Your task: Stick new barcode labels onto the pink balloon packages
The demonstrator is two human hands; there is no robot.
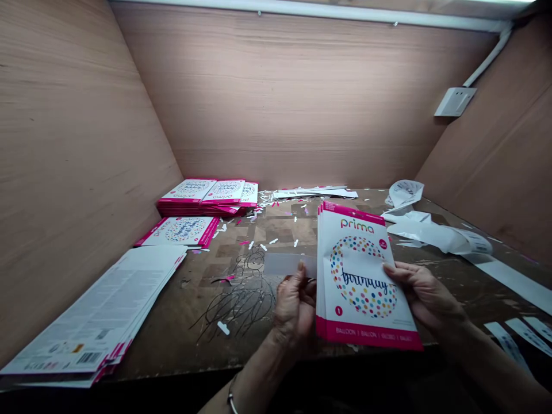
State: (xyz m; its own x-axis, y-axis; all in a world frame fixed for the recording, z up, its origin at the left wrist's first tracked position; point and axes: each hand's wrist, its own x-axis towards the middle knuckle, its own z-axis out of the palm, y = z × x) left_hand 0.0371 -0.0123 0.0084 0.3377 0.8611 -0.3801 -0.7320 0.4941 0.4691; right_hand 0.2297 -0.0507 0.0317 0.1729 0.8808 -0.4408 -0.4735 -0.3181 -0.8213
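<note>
My right hand point(431, 296) is closed on the right side of a small stack of balloon packets point(366, 310), thumb on the front. The packets are white with pink bands, a dotted ring and "prima" and "birthday" lettering, and they stand tilted up above the table's front edge. A plain white patch point(360, 263) covers part of the ring above "birthday", beside my right thumb. My left hand point(295, 305), at the stack's left edge, pinches a translucent plastic strip point(276, 265) under its thumb. Where the strip ends behind the packets is hidden.
Piled packets point(202, 198) stand at the back left, with a fanned stack of packets back-side up point(99, 310) in front. Tangled dark threads point(241, 293) and paper scraps lie on the brown table point(276, 230). Crumpled white backing paper point(431, 230) and label strips point(506, 342) lie right. Wooden panels enclose the table.
</note>
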